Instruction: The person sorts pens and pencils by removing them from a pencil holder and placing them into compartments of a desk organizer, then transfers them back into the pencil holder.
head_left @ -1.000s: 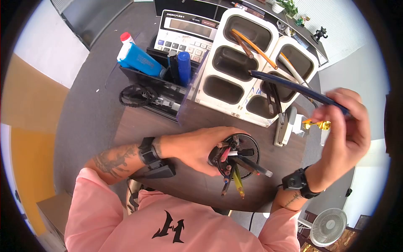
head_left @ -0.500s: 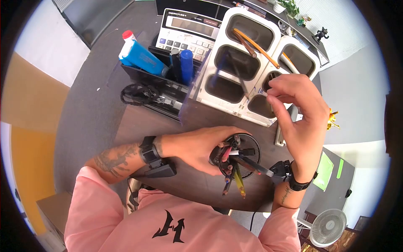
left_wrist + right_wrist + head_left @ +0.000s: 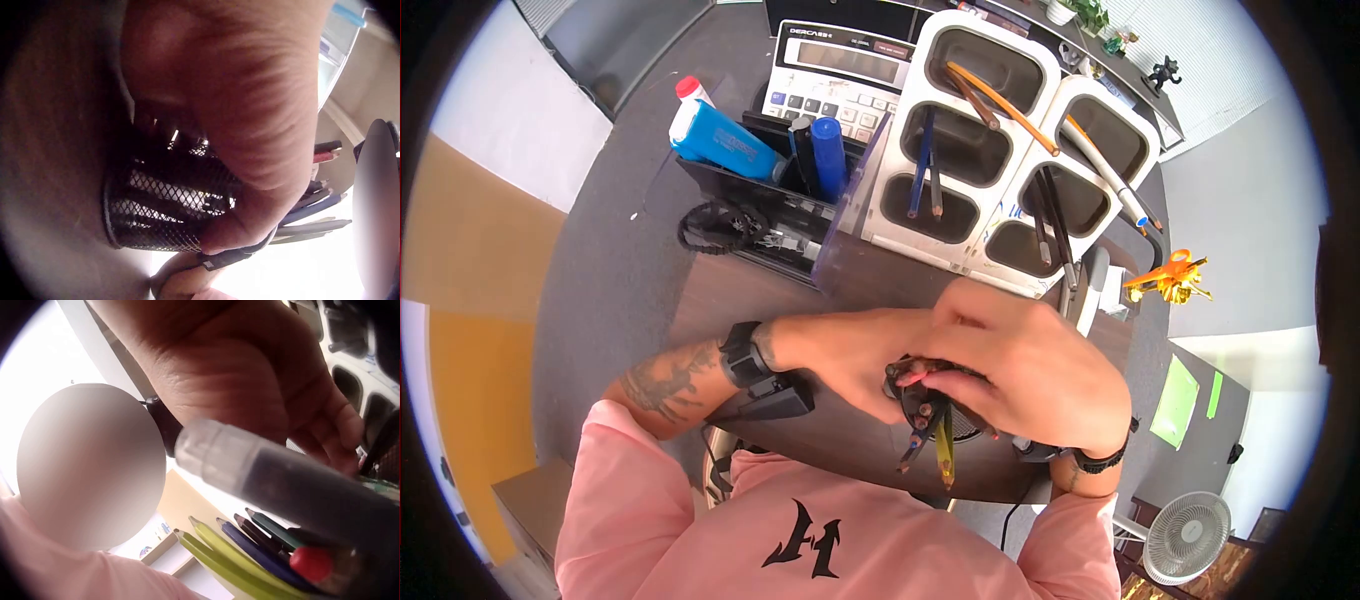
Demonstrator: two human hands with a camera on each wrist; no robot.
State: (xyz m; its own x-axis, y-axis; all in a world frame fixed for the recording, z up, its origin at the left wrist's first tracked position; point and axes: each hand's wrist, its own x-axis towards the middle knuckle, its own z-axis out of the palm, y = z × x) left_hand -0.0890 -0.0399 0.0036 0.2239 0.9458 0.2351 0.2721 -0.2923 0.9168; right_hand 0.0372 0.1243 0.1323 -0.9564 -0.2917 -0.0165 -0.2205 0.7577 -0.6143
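My left hand [image 3: 840, 350] wraps round a black mesh pen cup [image 3: 169, 194], its thumb near the rim. Colored pencils stick out toward me, among them a yellow pencil [image 3: 944, 455] and a dark blue pencil [image 3: 250, 550]. A pen with a translucent cap [image 3: 219, 456] crosses the right wrist view. My right hand [image 3: 1040, 370] covers the cup's mouth, thumb and fingers bent among the upright pens; I cannot tell whether they grip one. Beyond, a blue pencil [image 3: 921, 165] and a dark pencil [image 3: 935, 180] lean across two compartments of a white tray [image 3: 910, 248].
A second white tray [image 3: 1145, 130] holds pencils and a white pen. Left of the trays is a black desk organizer [image 3: 730, 185] with a blue bottle [image 3: 725, 140] and a blue marker [image 3: 828, 158]. Behind it is a calculator [image 3: 840, 70]. A stapler [image 3: 1090, 295] stands at right.
A dark blue pencil left my right hand; a blue and a dark pencil now lie in the left tray. My right hand has come back to the cup. The left hand stays on it.
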